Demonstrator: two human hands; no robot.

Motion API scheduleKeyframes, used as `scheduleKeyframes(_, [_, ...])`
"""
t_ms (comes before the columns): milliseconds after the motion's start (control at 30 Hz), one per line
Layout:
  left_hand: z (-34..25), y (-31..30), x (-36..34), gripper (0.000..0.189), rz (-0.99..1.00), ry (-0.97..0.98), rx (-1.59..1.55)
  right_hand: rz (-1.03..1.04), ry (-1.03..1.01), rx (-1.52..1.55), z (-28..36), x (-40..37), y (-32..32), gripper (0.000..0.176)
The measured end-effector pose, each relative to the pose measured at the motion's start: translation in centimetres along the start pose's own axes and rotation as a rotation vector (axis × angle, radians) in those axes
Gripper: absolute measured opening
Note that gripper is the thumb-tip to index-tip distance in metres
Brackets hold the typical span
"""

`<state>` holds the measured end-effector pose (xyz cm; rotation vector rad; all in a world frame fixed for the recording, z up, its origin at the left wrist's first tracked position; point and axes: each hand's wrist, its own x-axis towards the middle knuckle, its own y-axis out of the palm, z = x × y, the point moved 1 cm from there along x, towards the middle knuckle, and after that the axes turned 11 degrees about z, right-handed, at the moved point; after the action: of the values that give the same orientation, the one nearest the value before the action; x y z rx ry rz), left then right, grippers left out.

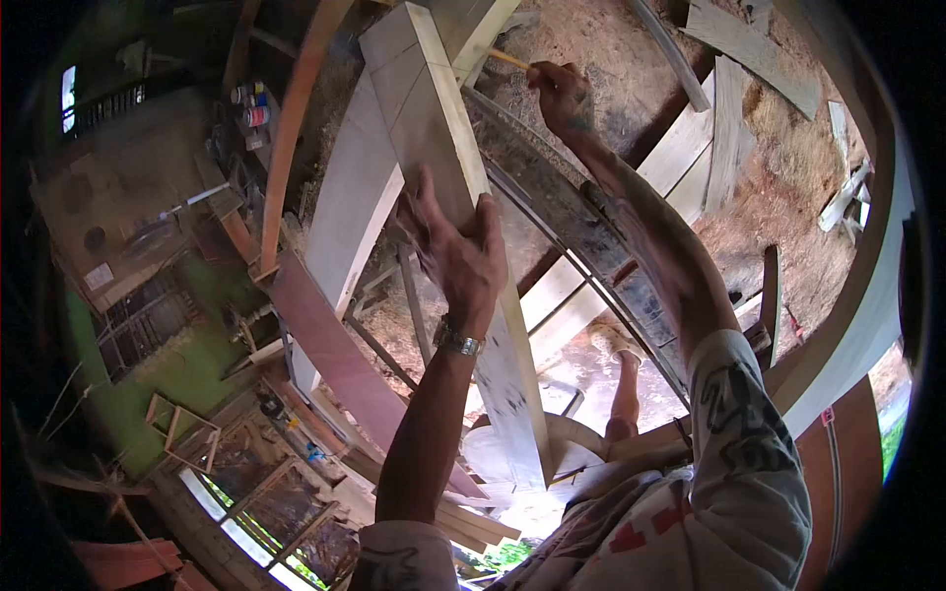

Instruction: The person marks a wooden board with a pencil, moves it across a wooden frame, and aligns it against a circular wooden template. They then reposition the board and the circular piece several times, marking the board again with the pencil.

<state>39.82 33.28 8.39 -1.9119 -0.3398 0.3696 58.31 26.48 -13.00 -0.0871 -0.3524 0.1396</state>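
Observation:
A long, pale wooden plank runs from the top of the view down toward my body, with thin lines drawn across its upper part. My left hand, with a metal watch at the wrist, lies over its middle, thumb on one edge and fingers toward the other. Pinched in my right hand is a yellow pencil, pointing left at another pale board near the plank's far end. The pencil's tip is too small to make out against the wood.
A curved wide board is left of the plank, beside a reddish board. Loose planks lie on the sawdust-strewn floor at right. A workbench stands at far left. A large curved wooden piece borders the right side.

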Motion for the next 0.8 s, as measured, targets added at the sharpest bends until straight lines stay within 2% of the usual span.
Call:
scheduleKeyframes(100, [0.2, 0.0, 0.1, 0.076, -0.009, 0.050, 0.083, 0.086, -0.101, -0.039, -0.1, -1.1, 1.4, 0.013])
scheduleKeyframes(167, [0.4, 0.2, 0.2, 0.076, -0.015, 0.056, 0.048, 0.205, -0.239, -0.184, 0.4, -0.1, 2.2, 0.009])
scheduleKeyframes(200, [0.5, 0.2, 0.1, 0.075, -0.016, 0.060, 0.034, 0.219, -0.217, -0.341, 3.2, 0.6, 1.6, 0.015])
scheduleKeyframes(300, [-0.6, -0.2, 0.1, 0.074, -0.006, 0.009, 0.065, 0.141, -0.194, -0.308, 3.7, 1.7, 1.3, 0.014])
scheduleKeyframes(400, [-0.5, -0.2, 0.0, 0.074, 0.007, 0.010, 0.046, -0.061, 0.208, -0.082, 1.1, 0.1, 0.9, 0.014])
scheduleKeyframes(500, [-0.4, -0.2, 0.0, 0.073, 0.007, 0.014, 0.063, 0.029, 0.096, -0.106, -0.1, -1.2, 0.3, 0.014])
scheduleKeyframes(533, [-0.3, -0.2, 0.0, 0.073, -0.002, 0.025, 0.071, 0.197, 0.182, -0.146, 0.4, -1.4, -0.1, 0.014])
scheduleKeyframes(667, [0.2, 0.2, 0.1, 0.074, -0.021, 0.061, 0.071, 0.270, -0.210, -0.240, 2.3, 0.4, 1.8, 0.014])
scheduleKeyframes(800, [0.1, 0.2, 0.1, 0.075, -0.016, 0.054, 0.041, 0.237, -0.270, -0.317, 4.0, 2.1, 2.1, 0.010])
